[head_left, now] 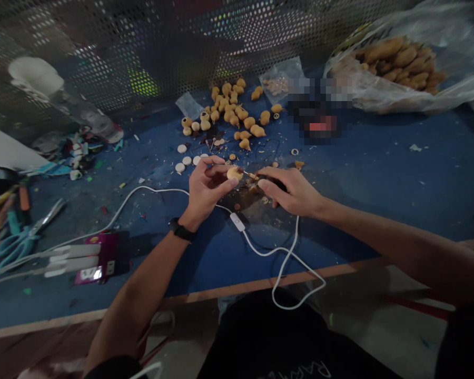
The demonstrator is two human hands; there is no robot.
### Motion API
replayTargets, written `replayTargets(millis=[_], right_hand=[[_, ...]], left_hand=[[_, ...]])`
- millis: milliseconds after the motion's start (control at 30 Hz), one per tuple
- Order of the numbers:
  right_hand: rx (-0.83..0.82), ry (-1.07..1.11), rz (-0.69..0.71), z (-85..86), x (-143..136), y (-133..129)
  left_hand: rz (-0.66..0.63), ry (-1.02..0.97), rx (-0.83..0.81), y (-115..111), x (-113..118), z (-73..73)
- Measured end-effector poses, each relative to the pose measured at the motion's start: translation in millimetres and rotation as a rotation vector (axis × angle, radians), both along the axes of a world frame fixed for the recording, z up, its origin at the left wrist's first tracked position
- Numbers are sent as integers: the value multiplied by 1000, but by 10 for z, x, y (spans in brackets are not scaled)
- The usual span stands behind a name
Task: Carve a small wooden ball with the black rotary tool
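My left hand [208,184] pinches a small pale gourd piece [234,173] between thumb and fingers. My right hand [291,190] is wrapped around a dark rotary tool [274,182], most of it hidden by the palm. Its thin metal shaft with a brown tip points left and reaches the gourd piece; whether it touches cannot be made out. A white cord with an inline switch [237,221] runs below both hands. Just beyond the left hand lie several pale round discs [187,160]. Behind them several small tan gourds [229,105] are heaped, some with cut openings.
A clear plastic bag [454,63] of larger gourds stands back right, near small zip bags [276,81]. At left are blue-handled scissors [21,242], a purple power bank [108,255] with plugged cables, and scraps. Perforated metal mesh [174,52] closes off the back. Shavings litter the blue tabletop [363,173].
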State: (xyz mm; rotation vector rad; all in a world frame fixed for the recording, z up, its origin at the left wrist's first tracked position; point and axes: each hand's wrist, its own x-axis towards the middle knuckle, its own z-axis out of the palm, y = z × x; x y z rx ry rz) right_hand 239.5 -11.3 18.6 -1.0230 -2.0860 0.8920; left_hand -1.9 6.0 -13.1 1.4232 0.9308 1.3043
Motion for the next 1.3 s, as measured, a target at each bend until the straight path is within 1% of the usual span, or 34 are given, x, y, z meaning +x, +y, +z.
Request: replayTargets(millis=[233,433,600,733,900,967,1167,1233,1300], right_hand=[[18,-15,26,-16,-1,-6],[10,-2,17,-4,1,-7],[28,-19,47,-24,5,-4],[10,5,19,-32,9,1],[2,-9,39,-28,7,-9],[-26,17,39,-42,5,-10],[-224,164,-37,-105,1,10],[-245,173,-44,-111,2,12],[-222,154,-37,-105,4,9]], left_hand=[[15,-21,-2,-3,13,6],[6,-31,11,0,10,-1],[-7,-51,12,8,15,-6],[-19,-69,25,15,7,-17],[-7,-41,51,20,14,-27],[-1,-37,58,18,22,-25],[29,-18,62,15,9,-38],[13,-16,66,19,-4,-55],[-5,-20,72,24,-16,-73]])
